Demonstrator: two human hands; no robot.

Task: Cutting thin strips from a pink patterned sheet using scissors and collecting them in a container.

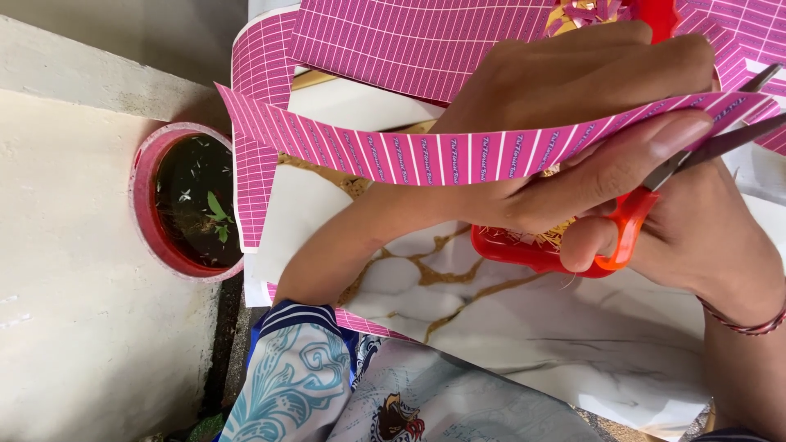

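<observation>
My left hand (573, 123) pinches a long magenta paper strip (409, 151) printed with white grid lines, thumb on its near face and fingers behind it. The strip runs across the view from upper left to right. My right hand (696, 237) grips orange-handled scissors (647, 213), with the metal blades pointing up to the right at the strip's right end. Under both hands sits a red tray (524, 250) holding small paper scraps.
Larger magenta gridded sheets (426, 41) lie above and at the left. A white marble-patterned board (508, 327) with gold veins lies beneath. A round red pot (192, 200) with soil and a seedling stands at the left on pale concrete. My patterned sleeve (286, 385) is at the bottom.
</observation>
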